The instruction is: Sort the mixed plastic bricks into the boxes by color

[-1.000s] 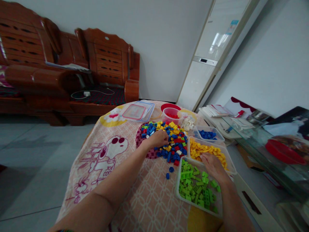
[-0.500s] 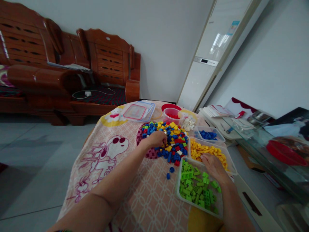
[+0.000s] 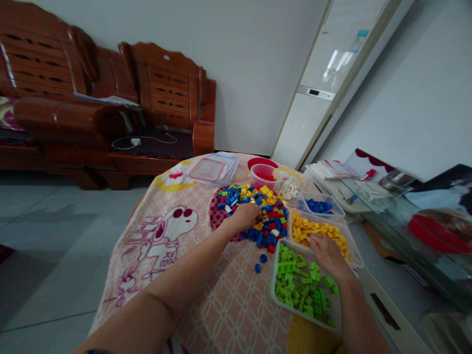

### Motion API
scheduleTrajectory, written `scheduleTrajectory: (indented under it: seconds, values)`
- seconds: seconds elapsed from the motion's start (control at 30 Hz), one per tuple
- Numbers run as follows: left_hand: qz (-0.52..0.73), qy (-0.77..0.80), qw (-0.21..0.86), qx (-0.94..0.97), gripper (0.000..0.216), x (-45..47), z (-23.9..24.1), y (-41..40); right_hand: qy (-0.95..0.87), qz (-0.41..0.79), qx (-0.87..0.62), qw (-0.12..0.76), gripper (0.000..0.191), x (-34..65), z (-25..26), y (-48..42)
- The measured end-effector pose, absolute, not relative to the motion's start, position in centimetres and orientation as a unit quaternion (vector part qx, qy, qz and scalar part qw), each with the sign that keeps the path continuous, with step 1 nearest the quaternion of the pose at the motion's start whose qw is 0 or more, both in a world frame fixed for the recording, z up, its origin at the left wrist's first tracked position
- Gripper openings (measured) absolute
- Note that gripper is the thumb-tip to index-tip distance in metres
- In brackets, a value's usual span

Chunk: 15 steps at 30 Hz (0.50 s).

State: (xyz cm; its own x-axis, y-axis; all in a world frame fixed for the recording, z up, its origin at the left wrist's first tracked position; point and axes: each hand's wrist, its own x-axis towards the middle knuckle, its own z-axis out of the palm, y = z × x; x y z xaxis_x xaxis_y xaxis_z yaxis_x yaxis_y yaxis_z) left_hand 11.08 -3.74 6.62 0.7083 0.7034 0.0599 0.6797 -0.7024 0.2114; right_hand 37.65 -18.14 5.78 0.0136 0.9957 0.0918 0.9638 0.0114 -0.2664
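My left hand (image 3: 247,216) is over the pile of mixed building bricks (image 3: 263,238) in red, blue, yellow and white. Its fingers curl down into the bricks, and what they grip is hidden. On the right, my right hand (image 3: 326,251) lies across the near edge of the tub of yellow bricks (image 3: 328,230). Its fingers are drawn together at the yellow bricks; anything between them is too small to make out. Below that wrist stands a clear tub of green bricks (image 3: 300,282). Two loose blue bricks (image 3: 260,263) lie on the tablecloth.
A small tub of blue bricks (image 3: 320,206), a round tub of red bricks (image 3: 264,176) and a heap of white bricks (image 3: 289,188) stand behind. Tub lids (image 3: 210,169) lie at the back left. A glass shelf (image 3: 391,221) borders the table's right side.
My left hand has shifted a little to the right over the pile, uncovering a white brick on its left. My right hand stays at the yellow bricks.
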Motion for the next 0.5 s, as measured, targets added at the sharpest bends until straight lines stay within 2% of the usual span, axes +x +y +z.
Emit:
scheduleTrajectory:
  seconds: [0.17, 0.5]
  values:
    - [0.051, 0.392, 0.057, 0.917, 0.023, 11.45, 6.48, -4.15, -0.691, 0.061, -0.709, 0.127, 0.039, 37.74, 5.65, -18.08]
    - [0.055, 0.386, 0.076, 0.918, 0.022, 11.01, 6.28, -3.78, -0.691, 0.056, -0.709, 0.129, 0.038, 37.73, 5.56, -18.12]
